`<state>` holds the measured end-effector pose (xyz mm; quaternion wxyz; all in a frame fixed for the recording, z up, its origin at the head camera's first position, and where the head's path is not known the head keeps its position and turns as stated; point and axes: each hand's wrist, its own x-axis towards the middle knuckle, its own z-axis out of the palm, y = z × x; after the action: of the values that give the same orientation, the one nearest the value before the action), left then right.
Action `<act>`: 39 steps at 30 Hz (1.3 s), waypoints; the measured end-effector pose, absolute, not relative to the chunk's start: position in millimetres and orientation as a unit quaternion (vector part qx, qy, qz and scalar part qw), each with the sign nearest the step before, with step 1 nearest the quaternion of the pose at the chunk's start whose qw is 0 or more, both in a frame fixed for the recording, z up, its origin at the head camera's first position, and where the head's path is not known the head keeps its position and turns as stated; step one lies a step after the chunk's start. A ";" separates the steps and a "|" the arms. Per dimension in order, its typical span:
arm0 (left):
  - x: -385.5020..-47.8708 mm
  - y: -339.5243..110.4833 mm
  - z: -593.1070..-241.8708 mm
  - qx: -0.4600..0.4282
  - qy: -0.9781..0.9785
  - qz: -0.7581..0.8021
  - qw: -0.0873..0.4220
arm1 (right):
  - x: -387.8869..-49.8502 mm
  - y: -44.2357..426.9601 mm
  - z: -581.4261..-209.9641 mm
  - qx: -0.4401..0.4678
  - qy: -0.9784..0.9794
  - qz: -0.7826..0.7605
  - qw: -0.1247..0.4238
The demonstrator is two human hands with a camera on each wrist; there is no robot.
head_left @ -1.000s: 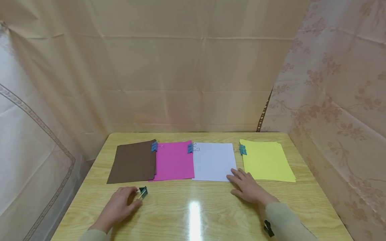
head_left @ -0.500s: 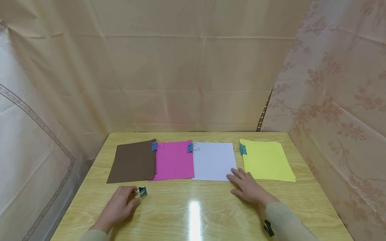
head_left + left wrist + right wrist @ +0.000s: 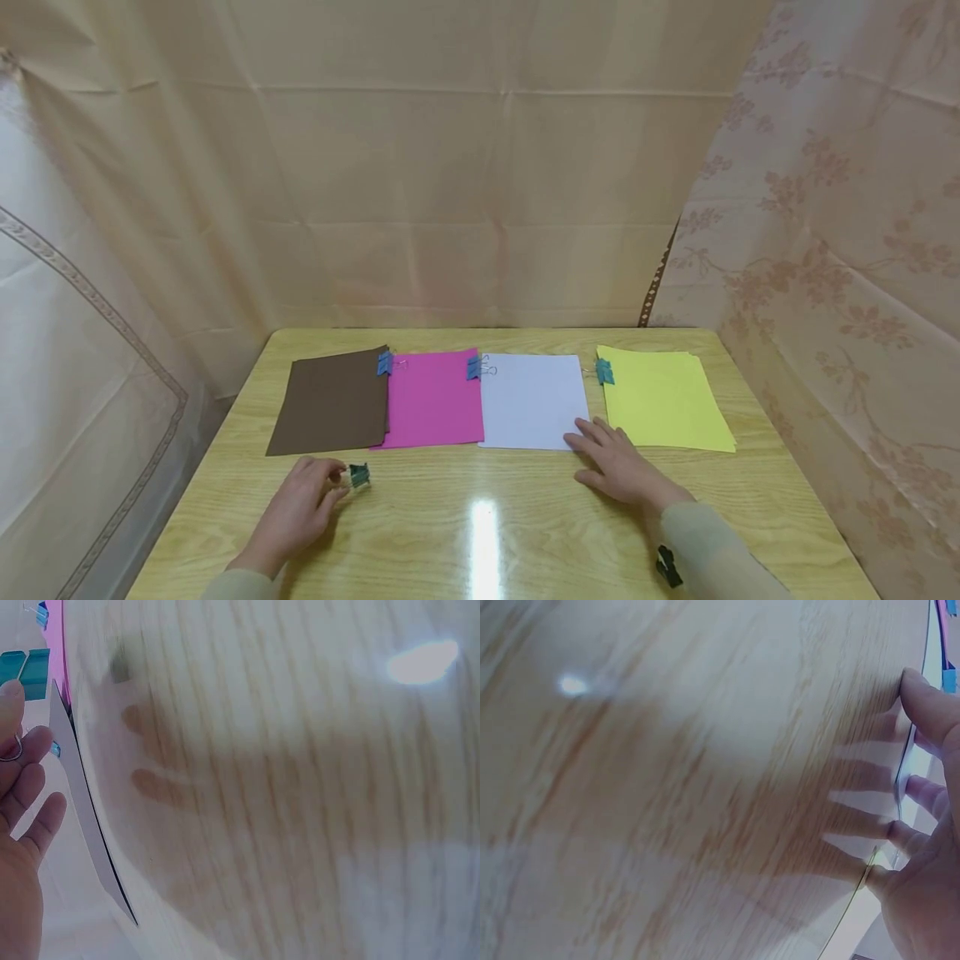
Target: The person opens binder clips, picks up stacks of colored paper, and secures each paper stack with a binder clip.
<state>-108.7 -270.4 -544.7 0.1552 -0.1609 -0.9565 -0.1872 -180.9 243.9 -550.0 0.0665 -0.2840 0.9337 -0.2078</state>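
Observation:
In the head view my left hand [image 3: 296, 504] pinches a dark green binder clip [image 3: 360, 475] just in front of the brown paper stack [image 3: 330, 404]. The left wrist view has the thumb on one wire handle of this binder clip [image 3: 34, 675], and a finger meets the other handle's loop. My right hand [image 3: 618, 467] rests with spread fingers on the near right corner of the white paper [image 3: 532, 400]. Blue binder clips grip the brown stack and the pink stack [image 3: 435, 400] near their far right corners. A teal binder clip [image 3: 605, 372] sits on the yellow stack's [image 3: 667, 400] far left corner.
All the papers lie in a row along the back of the wooden table [image 3: 420, 533]. A small black object [image 3: 667, 567] shows beside the right sleeve [image 3: 712, 546]. Beige cloth [image 3: 465, 208] hangs behind the table, and patterned cloth [image 3: 847, 275] hangs on the right.
My left hand has shifted slightly away from me, and the green binder clip has turned in its fingers. The right hand and the papers have stayed in place.

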 end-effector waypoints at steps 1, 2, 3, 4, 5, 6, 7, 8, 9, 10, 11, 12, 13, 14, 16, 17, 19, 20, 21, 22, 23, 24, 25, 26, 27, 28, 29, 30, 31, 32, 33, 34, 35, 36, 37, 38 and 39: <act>-109.1 -269.7 -544.2 -0.165 -0.955 -0.186 0.161 | -181.1 243.9 -549.9 -0.280 0.935 -0.206 0.072; -109.4 -269.0 -543.7 -0.170 -0.953 -0.186 0.168 | -181.4 243.7 -549.4 -0.275 0.936 -0.205 0.076; -109.7 -268.4 -543.2 -0.175 -0.951 -0.184 0.175 | -181.4 243.5 -548.9 -0.272 0.937 -0.202 0.080; -109.9 -268.0 -543.0 -0.178 -0.950 -0.183 0.181 | -181.6 243.3 -548.3 -0.271 0.938 -0.199 0.082; -110.2 -267.3 -542.8 -0.182 -0.948 -0.183 0.188 | -181.6 242.8 -547.6 -0.268 0.939 -0.197 0.086; -110.5 -267.0 -542.9 -0.185 -0.946 -0.181 0.193 | -181.6 242.4 -546.8 -0.266 0.940 -0.195 0.087; -110.6 -266.7 -542.9 -0.188 -0.945 -0.181 0.198 | -181.5 241.8 -545.9 -0.265 0.941 -0.194 0.087; -110.6 -266.3 -542.8 -0.190 -0.943 -0.181 0.203 | -181.4 241.5 -545.4 -0.263 0.941 -0.193 0.087; -110.6 -265.9 -542.7 -0.192 -0.942 -0.182 0.206 | -181.4 241.3 -545.0 -0.263 0.942 -0.191 0.083; -110.8 -265.4 -542.7 -0.194 -0.941 -0.184 0.208 | -181.7 241.0 -544.5 -0.264 0.942 -0.192 0.078; -111.0 -264.8 -542.6 -0.196 -0.940 -0.186 0.210 | -182.0 240.7 -544.3 -0.262 0.943 -0.193 0.071; -111.3 -264.2 -542.7 -0.198 -0.939 -0.188 0.211 | -182.4 239.9 -543.7 -0.261 0.943 -0.195 0.064; -111.5 -263.5 -542.6 -0.199 -0.938 -0.190 0.212 | -183.1 239.1 -543.3 -0.259 0.944 -0.197 0.055; -111.9 -262.8 -542.6 -0.200 -0.937 -0.192 0.212 | -184.0 238.2 -543.1 -0.255 0.946 -0.197 0.046; -112.6 -261.4 -542.8 -0.201 -0.936 -0.194 0.212 | -186.5 235.2 -542.0 -0.242 0.948 -0.202 0.031; -113.0 -260.6 -542.7 -0.202 -0.936 -0.195 0.212 | -188.0 233.5 -541.5 -0.236 0.950 -0.202 0.024; -113.5 -259.2 -542.6 -0.202 -0.936 -0.195 0.212 | -191.4 229.6 -540.5 -0.215 0.955 -0.201 0.018; -113.6 -258.5 -542.4 -0.202 -0.936 -0.195 0.212 | -193.4 227.6 -540.0 -0.204 0.958 -0.202 0.017; -113.6 -257.8 -542.4 -0.202 -0.937 -0.193 0.211 | -195.4 225.5 -539.4 -0.194 0.960 -0.202 0.016; -113.7 -257.2 -542.3 -0.203 -0.937 -0.191 0.211 | -197.2 223.4 -538.7 -0.182 0.962 -0.202 0.018; -113.6 -256.6 -542.2 -0.203 -0.937 -0.190 0.211 | -199.1 221.4 -537.9 -0.169 0.965 -0.201 0.021; -113.8 -256.0 -542.3 -0.204 -0.937 -0.188 0.211 | -201.1 219.4 -537.3 -0.153 0.967 -0.203 0.028; -113.9 -255.4 -542.3 -0.205 -0.938 -0.185 0.211 | -203.1 217.4 -536.6 -0.140 0.969 -0.203 0.032; -114.1 -254.8 -542.3 -0.206 -0.937 -0.184 0.213 | -204.9 215.5 -535.8 -0.125 0.970 -0.207 0.038; -114.2 -254.3 -542.4 -0.207 -0.937 -0.183 0.214 | -206.9 213.6 -535.3 -0.109 0.971 -0.210 0.045; -114.5 -253.6 -542.3 -0.208 -0.936 -0.185 0.215 | -209.2 211.8 -535.5 -0.094 0.971 -0.212 0.051; -114.7 -252.9 -542.4 -0.207 -0.936 -0.186 0.215 | -211.5 210.1 -535.8 -0.080 0.971 -0.217 0.057; -115.0 -252.1 -542.7 -0.207 -0.936 -0.187 0.214 | -213.8 208.2 -536.0 -0.069 0.971 -0.219 0.061; -115.0 -251.2 -542.8 -0.207 -0.936 -0.189 0.213 | -216.1 206.3 -536.5 -0.055 0.971 -0.223 0.067; -115.1 -250.2 -542.8 -0.205 -0.937 -0.191 0.210 | -218.1 204.5 -536.8 -0.041 0.971 -0.226 0.074; -115.1 -249.1 -542.9 -0.203 -0.938 -0.193 0.206 | -220.4 202.9 -537.6 -0.027 0.970 -0.227 0.080; -115.2 -248.1 -543.0 -0.202 -0.938 -0.193 0.202 | -222.5 201.1 -538.0 -0.015 0.970 -0.228 0.083; -115.3 -247.2 -543.3 -0.200 -0.940 -0.193 0.199 | -224.2 199.4 -538.3 -0.005 0.970 -0.226 0.086; -115.4 -246.5 -543.4 -0.199 -0.940 -0.193 0.197 | -225.9 197.5 -538.4 0.003 0.971 -0.222 0.088; -115.5 -245.9 -543.4 -0.196 -0.941 -0.193 0.195 | -227.2 195.3 -538.2 0.013 0.971 -0.220 0.090; -115.7 -245.7 -543.3 -0.194 -0.942 -0.193 0.194 | -228.2 192.8 -537.5 0.019 0.972 -0.215 0.091; -115.8 -245.4 -543.3 -0.191 -0.943 -0.193 0.193 | -229.0 190.0 -536.4 0.024 0.973 -0.209 0.091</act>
<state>-115.8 -245.4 -543.3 0.1933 -0.1915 -0.9426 -0.1935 -229.0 190.0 -536.4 0.0912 0.0242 0.9733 -0.2093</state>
